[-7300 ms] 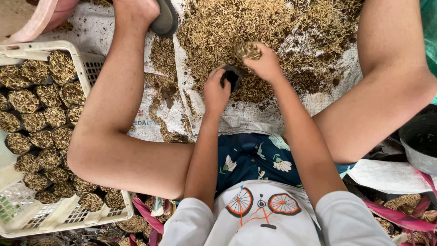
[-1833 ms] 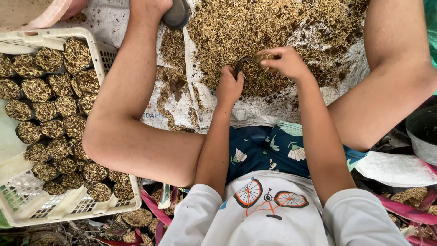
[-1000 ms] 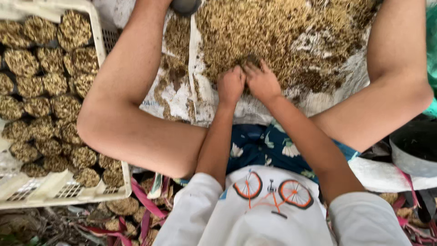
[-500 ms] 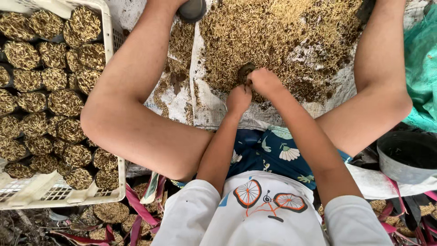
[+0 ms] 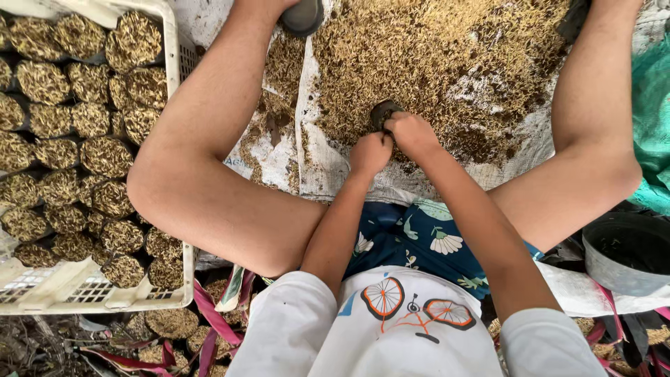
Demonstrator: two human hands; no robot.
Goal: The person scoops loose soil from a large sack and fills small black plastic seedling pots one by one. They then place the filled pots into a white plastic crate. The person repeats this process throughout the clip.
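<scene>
My left hand and my right hand meet at the near edge of a heap of brown, husk-like material spread on a white sack. A small dark pot sits half sunk in the heap. The fingers of my right hand are closed on its near side. My left hand is a closed fist pressed against my right hand, just below the pot, and I see nothing in it. My bare legs lie to either side of the heap.
A white plastic crate on the left holds several round pots packed with the same brown material. A grey bucket stands at the lower right, with a green sack above it. A dark shoe is at the top.
My hands have drawn close together at the edge of the heap. The right hand now grips the dark pot and the left has closed into a fist beside it. The view shifted slightly.
</scene>
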